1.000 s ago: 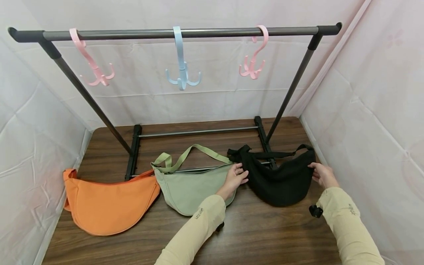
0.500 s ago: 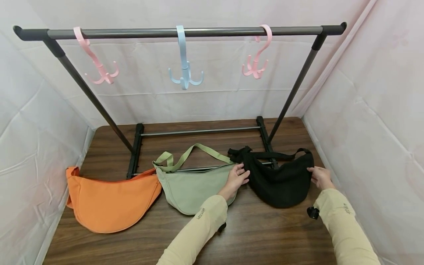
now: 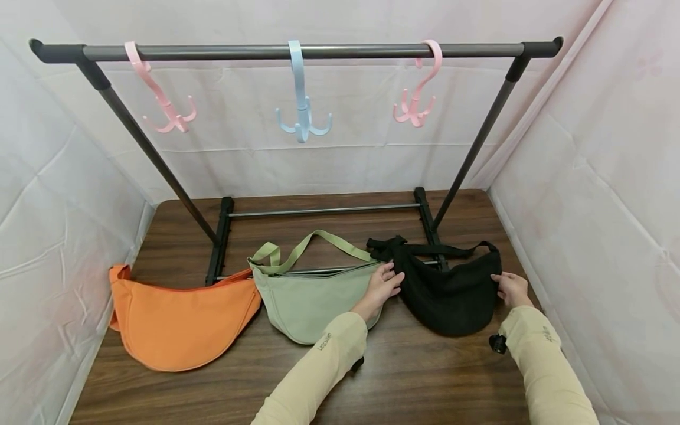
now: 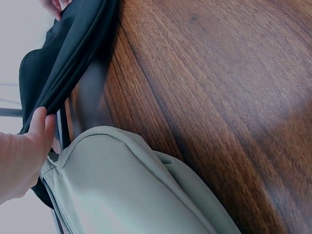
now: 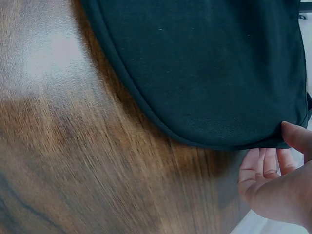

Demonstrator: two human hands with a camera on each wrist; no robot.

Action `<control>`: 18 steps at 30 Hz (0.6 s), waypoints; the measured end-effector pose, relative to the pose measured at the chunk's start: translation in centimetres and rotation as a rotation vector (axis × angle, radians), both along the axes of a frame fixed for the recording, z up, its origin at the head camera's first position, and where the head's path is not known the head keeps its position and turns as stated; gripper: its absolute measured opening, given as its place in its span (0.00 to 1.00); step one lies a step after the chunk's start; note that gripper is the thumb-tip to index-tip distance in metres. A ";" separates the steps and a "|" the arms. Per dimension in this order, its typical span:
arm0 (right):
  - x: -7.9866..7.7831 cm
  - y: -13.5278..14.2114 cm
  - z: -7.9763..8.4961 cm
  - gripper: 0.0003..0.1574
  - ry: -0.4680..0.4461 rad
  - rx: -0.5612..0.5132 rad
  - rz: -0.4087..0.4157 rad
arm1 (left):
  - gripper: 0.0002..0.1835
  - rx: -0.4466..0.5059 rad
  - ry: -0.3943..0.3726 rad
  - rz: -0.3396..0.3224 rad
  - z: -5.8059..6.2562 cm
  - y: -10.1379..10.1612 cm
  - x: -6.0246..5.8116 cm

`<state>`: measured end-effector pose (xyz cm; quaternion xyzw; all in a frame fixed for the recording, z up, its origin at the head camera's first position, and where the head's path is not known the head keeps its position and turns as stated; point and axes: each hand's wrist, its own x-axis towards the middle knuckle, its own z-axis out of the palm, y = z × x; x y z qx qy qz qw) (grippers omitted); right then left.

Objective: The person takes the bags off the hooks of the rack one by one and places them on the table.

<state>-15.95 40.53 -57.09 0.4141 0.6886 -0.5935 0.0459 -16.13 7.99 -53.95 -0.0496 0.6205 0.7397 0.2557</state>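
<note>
A black crescent-shaped bag (image 3: pixel 446 295) lies at the right of the row, its strap bunched at the upper left. My left hand (image 3: pixel 383 286) pinches its left edge; in the left wrist view, the fingers (image 4: pixel 38 122) are on the folded black cloth. At the other end, my right hand (image 3: pixel 511 289) pinches the right corner. The thumb (image 5: pixel 295 136) is on top of the cloth with the other fingers underneath, as the right wrist view shows. A sage green bag (image 3: pixel 313 301) with its strap laid out behind it sits under my left wrist.
An orange bag (image 3: pixel 180 324) lies at the left on the wooden table (image 3: pixel 414 383). Behind stands a dark metal rack (image 3: pixel 361 52). From its bar hang a pink hook (image 3: pixel 159 97), a blue hook (image 3: pixel 300 88) and another pink hook (image 3: pixel 422 88). White curtains surround the table.
My right hand has moved slightly left and down, bringing the black bag's right end inward. My left hand keeps its place on the bag's left edge. The head view has shifted a little.
</note>
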 end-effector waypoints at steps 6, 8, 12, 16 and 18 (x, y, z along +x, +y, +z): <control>0.1 -0.7 -1.1 0.26 -0.014 0.123 0.022 | 0.31 0.006 0.067 -0.014 -1.7 0.2 -0.2; 0.1 -0.8 -1.3 0.28 -0.020 0.143 0.019 | 0.32 0.008 0.083 -0.014 -2.0 0.2 -0.3; 0.1 -0.9 -1.2 0.31 -0.029 0.156 0.032 | 0.31 -0.002 0.070 -0.012 -1.6 0.1 -0.3; 0.1 -0.8 -0.3 0.33 -0.047 0.202 0.086 | 0.30 -0.028 0.032 -0.024 1.6 -0.7 0.3; 0.1 -1.0 0.3 0.33 -0.057 0.278 0.111 | 0.30 -0.038 0.048 -0.033 3.0 -1.2 0.4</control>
